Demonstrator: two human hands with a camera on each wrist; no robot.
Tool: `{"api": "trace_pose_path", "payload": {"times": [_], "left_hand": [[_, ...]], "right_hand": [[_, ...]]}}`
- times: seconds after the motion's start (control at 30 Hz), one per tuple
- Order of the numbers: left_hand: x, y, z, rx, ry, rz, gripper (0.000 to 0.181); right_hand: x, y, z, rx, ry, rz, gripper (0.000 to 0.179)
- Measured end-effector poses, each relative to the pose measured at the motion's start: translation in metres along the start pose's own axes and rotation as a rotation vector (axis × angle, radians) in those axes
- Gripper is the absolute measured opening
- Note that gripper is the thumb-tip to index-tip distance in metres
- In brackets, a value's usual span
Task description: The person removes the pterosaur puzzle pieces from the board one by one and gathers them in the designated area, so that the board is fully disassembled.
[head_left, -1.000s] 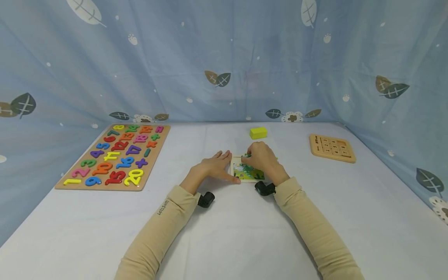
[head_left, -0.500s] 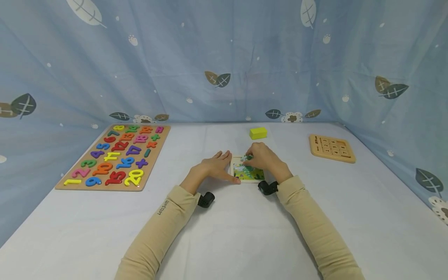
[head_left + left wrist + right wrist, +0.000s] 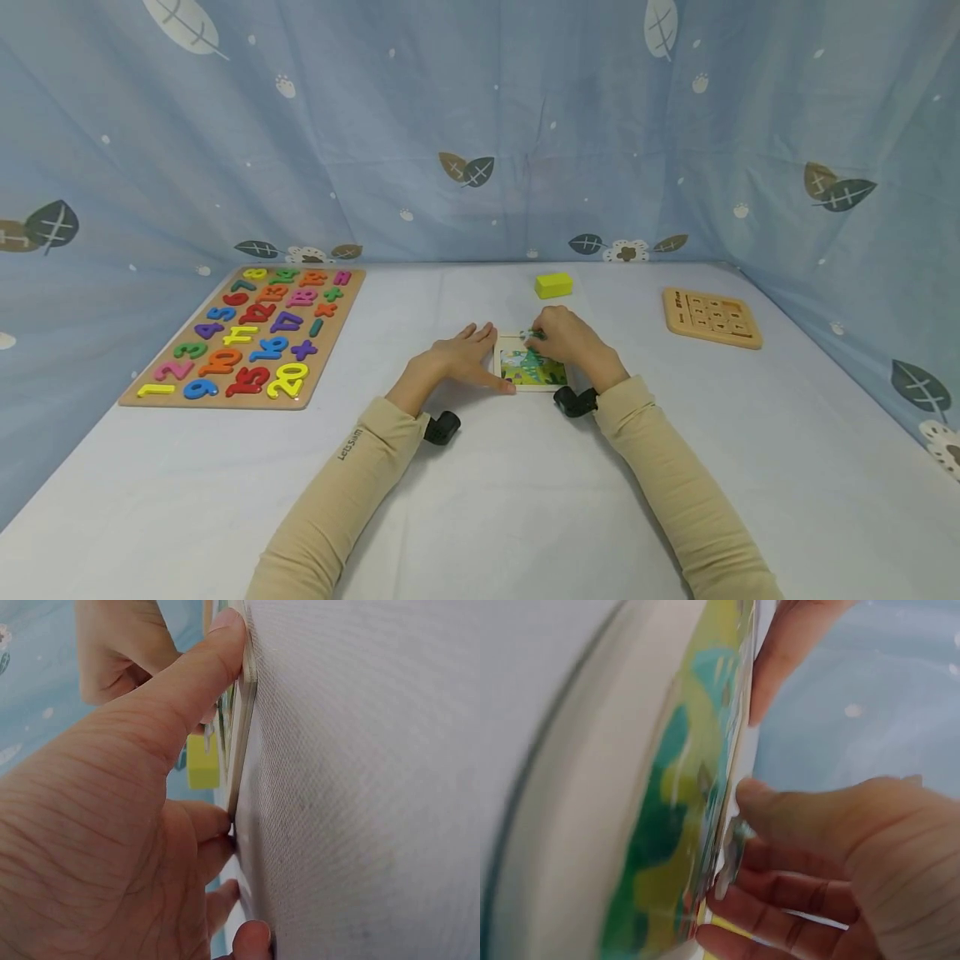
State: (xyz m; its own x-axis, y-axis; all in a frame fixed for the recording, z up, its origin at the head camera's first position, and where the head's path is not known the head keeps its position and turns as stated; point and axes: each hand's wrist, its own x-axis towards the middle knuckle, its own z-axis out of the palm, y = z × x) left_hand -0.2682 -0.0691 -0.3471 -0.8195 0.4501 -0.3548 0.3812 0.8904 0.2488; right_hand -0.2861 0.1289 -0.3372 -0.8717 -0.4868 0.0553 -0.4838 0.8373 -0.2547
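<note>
A small jigsaw puzzle in a thin pale wooden frame (image 3: 540, 377) lies mid-table, printed with a green and blue scene. Part of its top row shows the bare tray. My left hand (image 3: 456, 358) rests at its left side with fingers stretched out and thumb on the near-left corner; the left wrist view shows the thumb (image 3: 202, 671) lying on the frame's edge. Over the upper part of the puzzle, my right hand (image 3: 572, 342) pinches a small puzzle piece (image 3: 731, 859) between thumb and fingers, tilted on edge close to the board.
Beyond the puzzle stands a yellow block (image 3: 553, 286). To the left lies a wooden board (image 3: 311, 392) of colourful numbers and signs; a wooden number-slide puzzle (image 3: 711, 335) sits at the right. A blue leaf-print curtain (image 3: 480, 100) hangs behind the white-covered table (image 3: 495, 517).
My right hand first drew back slightly, uncovering the piece, then shifted a little right; the pinched piece has moved right with it and turned. My left hand has stayed in place.
</note>
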Motion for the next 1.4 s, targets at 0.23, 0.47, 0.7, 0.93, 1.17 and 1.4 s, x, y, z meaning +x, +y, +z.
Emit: {"api": "trace_pose_path", "payload": {"times": [0.23, 0.47, 0.7, 0.93, 1.17, 1.4], "left_hand": [[0.0, 0.0, 0.0, 0.003, 0.003, -0.003, 0.111], [-0.003, 0.003, -0.002, 0.002, 0.007, -0.007, 0.111], [-0.004, 0.004, -0.003, -0.001, 0.004, -0.002, 0.111], [-0.003, 0.003, -0.002, -0.009, 0.005, 0.009, 0.11], [-0.005, 0.002, -0.001, -0.025, 0.01, 0.012, 0.111], [-0.005, 0.002, -0.002, -0.023, 0.01, 0.012, 0.111]], "right_hand": [[-0.004, 0.006, -0.006, 0.015, -0.048, -0.036, 0.019], [-0.012, 0.015, -0.018, 0.086, -0.064, -0.014, 0.027], [-0.019, 0.028, -0.026, 0.115, -0.019, -0.017, 0.032], [-0.027, 0.047, -0.03, 0.099, -0.011, -0.013, 0.031], [-0.041, 0.064, -0.037, 0.097, -0.041, -0.005, 0.03], [-0.052, 0.076, -0.043, 0.096, -0.051, 0.014, 0.03]]}}
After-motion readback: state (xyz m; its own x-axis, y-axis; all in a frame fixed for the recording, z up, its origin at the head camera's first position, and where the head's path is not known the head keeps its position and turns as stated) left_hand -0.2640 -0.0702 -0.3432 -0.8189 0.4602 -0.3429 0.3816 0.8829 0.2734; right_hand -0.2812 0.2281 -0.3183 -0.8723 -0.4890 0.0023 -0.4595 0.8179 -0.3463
